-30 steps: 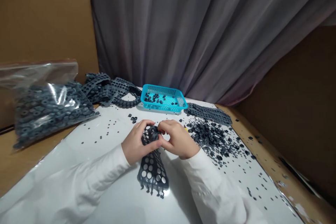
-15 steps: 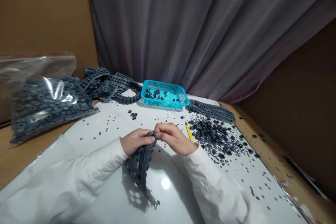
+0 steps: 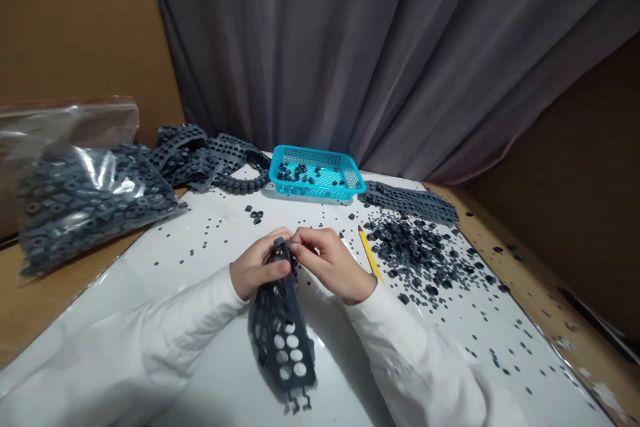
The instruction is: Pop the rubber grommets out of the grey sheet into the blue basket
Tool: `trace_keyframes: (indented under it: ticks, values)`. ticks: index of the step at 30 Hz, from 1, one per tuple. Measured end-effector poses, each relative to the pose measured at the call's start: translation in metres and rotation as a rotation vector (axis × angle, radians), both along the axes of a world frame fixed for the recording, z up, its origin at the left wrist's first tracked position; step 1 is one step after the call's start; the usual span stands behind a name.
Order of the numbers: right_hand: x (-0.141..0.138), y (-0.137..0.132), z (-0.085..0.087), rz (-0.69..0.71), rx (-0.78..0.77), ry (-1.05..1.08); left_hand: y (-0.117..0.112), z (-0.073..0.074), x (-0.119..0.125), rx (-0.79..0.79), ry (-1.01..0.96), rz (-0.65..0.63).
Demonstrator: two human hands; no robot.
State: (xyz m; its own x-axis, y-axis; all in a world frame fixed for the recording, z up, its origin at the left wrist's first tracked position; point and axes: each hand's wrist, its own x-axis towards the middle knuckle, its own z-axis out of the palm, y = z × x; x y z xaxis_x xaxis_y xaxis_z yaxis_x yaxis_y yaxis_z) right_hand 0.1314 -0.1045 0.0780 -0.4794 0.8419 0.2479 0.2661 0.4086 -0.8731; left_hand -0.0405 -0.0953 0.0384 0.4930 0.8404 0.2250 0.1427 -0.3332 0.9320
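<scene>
Perforated rubber sheet (image 3: 290, 320) swung back, left hand (image 3: 260, 267) clenched on it, pinch of the right hand (image 3: 325, 263) at its top half hidden.

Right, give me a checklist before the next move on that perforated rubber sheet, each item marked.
1. Left hand gripping the dark perforated rubber sheet: ok.
2. Right hand pinching the sheet's top edge: cannot tell, the fingers hide it.
3. Sheet's lower end apart from the heap of loose grey pieces: ok.
4. Yellow pencil out from under the right hand: ok.
5. Teal plastic basket upright, with pieces inside: ok.
6. White board free of stray pieces: not ok, many lie on it.
</scene>
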Motion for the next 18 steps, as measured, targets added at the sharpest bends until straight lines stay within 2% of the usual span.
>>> trace_keyframes:
  ticks: [3,6,9,11,15,17,18]
  values:
    - [0.004,-0.003,0.016,-0.101,0.102,-0.124,-0.004,0.005,-0.003,0.175,-0.010,0.169]
    - [0.008,-0.007,0.029,-0.201,0.180,-0.261,-0.013,0.013,-0.003,0.446,0.015,0.382]
    - [0.012,-0.009,0.038,-0.202,0.192,-0.386,-0.022,0.022,0.003,0.702,0.089,0.373]
    - [0.014,-0.008,0.040,-0.131,0.163,-0.415,-0.023,0.024,0.007,0.713,0.175,0.298]
    - [0.020,-0.001,0.037,0.071,0.029,-0.341,-0.017,0.017,0.009,0.454,0.219,0.126]
    - [0.024,0.003,0.033,0.133,-0.040,-0.284,-0.014,0.014,0.006,0.417,0.208,0.136]
    - [0.025,0.005,0.031,0.146,-0.058,-0.259,-0.014,0.014,0.005,0.462,0.198,0.210]
